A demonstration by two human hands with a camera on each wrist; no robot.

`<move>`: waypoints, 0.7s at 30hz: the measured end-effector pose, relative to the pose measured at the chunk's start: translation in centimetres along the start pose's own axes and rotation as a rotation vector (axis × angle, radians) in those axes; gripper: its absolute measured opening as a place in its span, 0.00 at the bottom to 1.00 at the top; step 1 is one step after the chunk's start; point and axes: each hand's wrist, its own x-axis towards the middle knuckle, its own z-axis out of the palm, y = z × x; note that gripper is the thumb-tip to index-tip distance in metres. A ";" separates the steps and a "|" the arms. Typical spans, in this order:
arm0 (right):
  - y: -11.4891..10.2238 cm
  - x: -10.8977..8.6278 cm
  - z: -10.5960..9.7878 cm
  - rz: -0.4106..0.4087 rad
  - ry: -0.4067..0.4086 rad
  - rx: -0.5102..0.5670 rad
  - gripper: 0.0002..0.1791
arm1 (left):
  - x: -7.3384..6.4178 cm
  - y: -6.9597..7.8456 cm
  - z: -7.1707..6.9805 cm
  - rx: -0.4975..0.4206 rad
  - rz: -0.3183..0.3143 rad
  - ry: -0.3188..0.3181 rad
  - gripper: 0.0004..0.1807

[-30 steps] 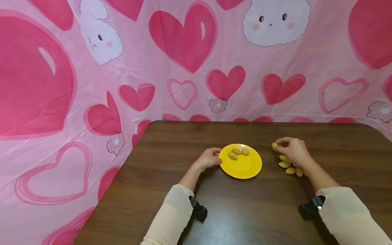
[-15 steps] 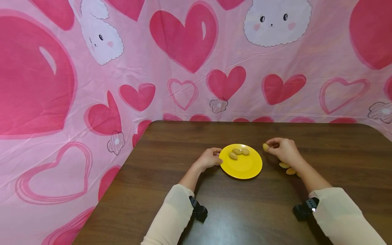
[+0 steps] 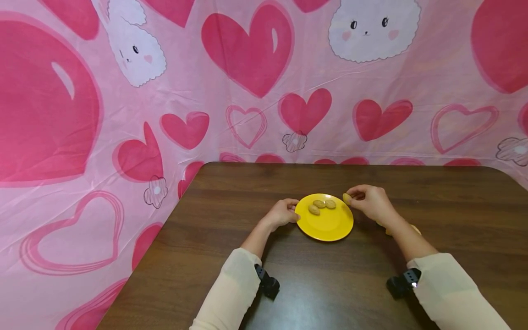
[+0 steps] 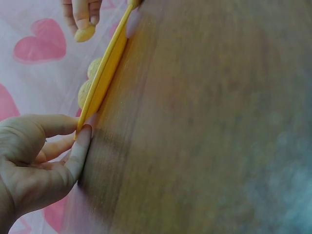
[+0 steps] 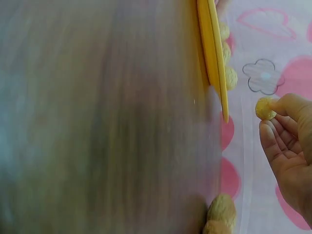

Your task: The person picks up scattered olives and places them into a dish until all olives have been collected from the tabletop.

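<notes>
Yellow plate under three nuts

In the right wrist view, the bottom edge cuts the loose nuts below the right fingers, and the table is blurred. In the head view, the right arm covers most of these nuts behind the fingers, so their number I cannot tell. In the left wrist view, the plate partly hides the nuts lying on it, beyond the left fingers.
</notes>
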 end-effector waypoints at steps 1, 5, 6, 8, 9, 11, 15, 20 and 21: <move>-0.1 0.1 0.1 -0.007 0.000 0.003 0.11 | 0.0 0.0 0.0 0.000 0.000 0.000 0.26; -0.6 0.3 0.8 -0.044 -0.008 0.007 0.10 | 0.1 0.0 0.0 0.001 -0.001 -0.001 0.26; -0.7 0.3 1.0 -0.048 -0.014 0.009 0.09 | 0.1 0.0 0.0 0.002 -0.002 -0.002 0.26; -1.0 0.4 1.3 -0.052 -0.029 0.013 0.09 | 0.1 -0.1 0.0 0.005 -0.003 -0.003 0.26; -1.2 0.5 1.4 -0.052 -0.039 0.015 0.08 | 0.1 -0.1 0.0 0.006 -0.003 -0.003 0.26; -1.5 0.5 1.7 -0.049 -0.056 0.014 0.08 | 0.1 -0.1 0.0 0.011 -0.003 -0.003 0.26; -1.9 0.6 2.1 -0.054 -0.089 0.015 0.08 | 0.1 0.0 0.0 0.017 -0.006 -0.002 0.26; -2.3 0.9 2.6 -0.072 -0.135 0.016 0.08 | 0.2 -0.1 0.0 0.010 -0.004 -0.003 0.26; -2.4 0.9 2.7 -0.073 -0.145 0.018 0.08 | 0.2 -0.1 -0.1 0.012 -0.003 -0.003 0.26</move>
